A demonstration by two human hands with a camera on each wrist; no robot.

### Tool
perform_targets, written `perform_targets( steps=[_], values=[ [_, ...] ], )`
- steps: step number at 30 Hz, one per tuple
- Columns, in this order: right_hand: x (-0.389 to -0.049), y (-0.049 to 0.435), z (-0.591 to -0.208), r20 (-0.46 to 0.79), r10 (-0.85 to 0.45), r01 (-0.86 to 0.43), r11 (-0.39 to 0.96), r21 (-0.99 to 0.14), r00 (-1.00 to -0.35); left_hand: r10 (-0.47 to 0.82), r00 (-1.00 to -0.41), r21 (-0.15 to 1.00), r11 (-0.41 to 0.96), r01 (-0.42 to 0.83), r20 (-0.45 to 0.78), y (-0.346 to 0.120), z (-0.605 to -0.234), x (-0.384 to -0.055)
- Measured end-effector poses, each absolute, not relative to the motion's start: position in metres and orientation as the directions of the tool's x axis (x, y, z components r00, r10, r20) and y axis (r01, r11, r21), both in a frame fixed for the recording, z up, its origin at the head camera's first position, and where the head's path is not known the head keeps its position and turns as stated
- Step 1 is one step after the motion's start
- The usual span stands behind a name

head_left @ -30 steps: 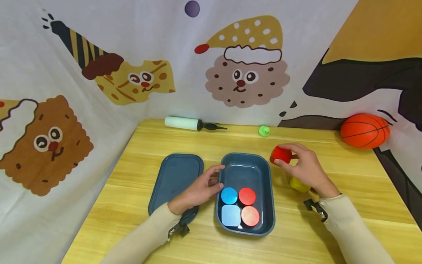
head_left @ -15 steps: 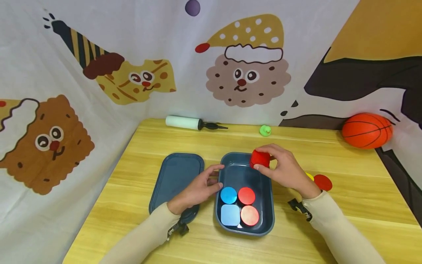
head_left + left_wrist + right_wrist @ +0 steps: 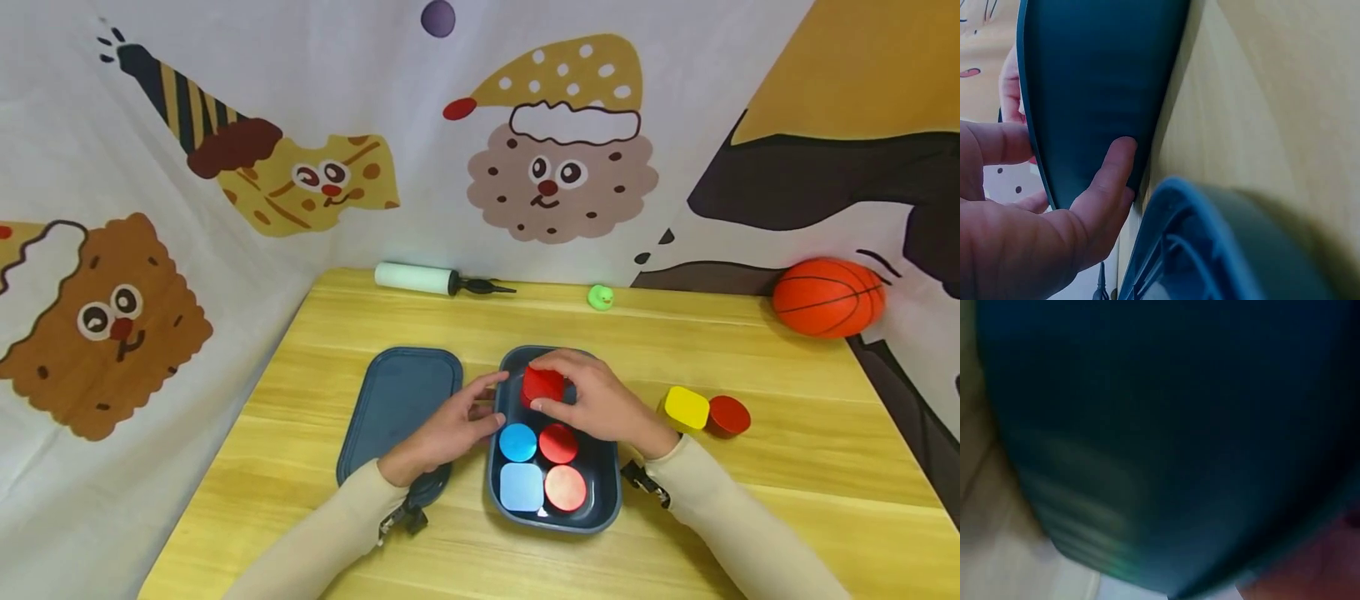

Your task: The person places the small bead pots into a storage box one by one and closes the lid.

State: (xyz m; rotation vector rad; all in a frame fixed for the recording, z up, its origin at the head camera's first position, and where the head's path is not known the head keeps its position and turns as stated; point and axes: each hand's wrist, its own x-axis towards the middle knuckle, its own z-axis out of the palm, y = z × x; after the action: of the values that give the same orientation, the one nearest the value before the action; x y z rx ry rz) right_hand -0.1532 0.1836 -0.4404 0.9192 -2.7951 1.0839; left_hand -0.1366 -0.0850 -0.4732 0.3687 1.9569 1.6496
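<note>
My right hand (image 3: 596, 400) pinches a red rounded-square block (image 3: 543, 386) between fingers and thumb, over the far part of a dark blue rectangular box (image 3: 555, 523). In the near part of the box lie a blue round block (image 3: 517, 442), a red round block (image 3: 558, 443), a light blue rounded-square block (image 3: 521, 487) and a paler red round block (image 3: 566, 487). My left hand (image 3: 446, 433) rests its fingers on the box's left side. The left wrist view shows a fingertip (image 3: 1124, 145) against the outer wall (image 3: 1094, 75). Box wall fills most of the right wrist view.
A dark blue lid (image 3: 401, 392) lies left of the box, partly under the left forearm. To the right stand a yellow block (image 3: 686, 408) and a red round block (image 3: 728, 416). A hand pump (image 3: 416, 278), green toy duck (image 3: 600, 297) and orange basketball (image 3: 828, 298) line the back.
My right hand has carried the red rounded-square block leftward, from right of the box to inside its outline. The yellow and red blocks on the right are now uncovered. My left hand stays put.
</note>
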Motion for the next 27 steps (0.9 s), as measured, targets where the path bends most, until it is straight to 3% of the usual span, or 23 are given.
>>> perform_targets(
  steps=[27],
  values=[
    [-0.154, 0.162, -0.462, 0.104, -0.647, -0.595, 0.61, -0.523, -0.755, 0.557, -0.792, 0.966, 0.203, -0.162, -0.25, -0.085, -0.469, -0.138]
  ],
)
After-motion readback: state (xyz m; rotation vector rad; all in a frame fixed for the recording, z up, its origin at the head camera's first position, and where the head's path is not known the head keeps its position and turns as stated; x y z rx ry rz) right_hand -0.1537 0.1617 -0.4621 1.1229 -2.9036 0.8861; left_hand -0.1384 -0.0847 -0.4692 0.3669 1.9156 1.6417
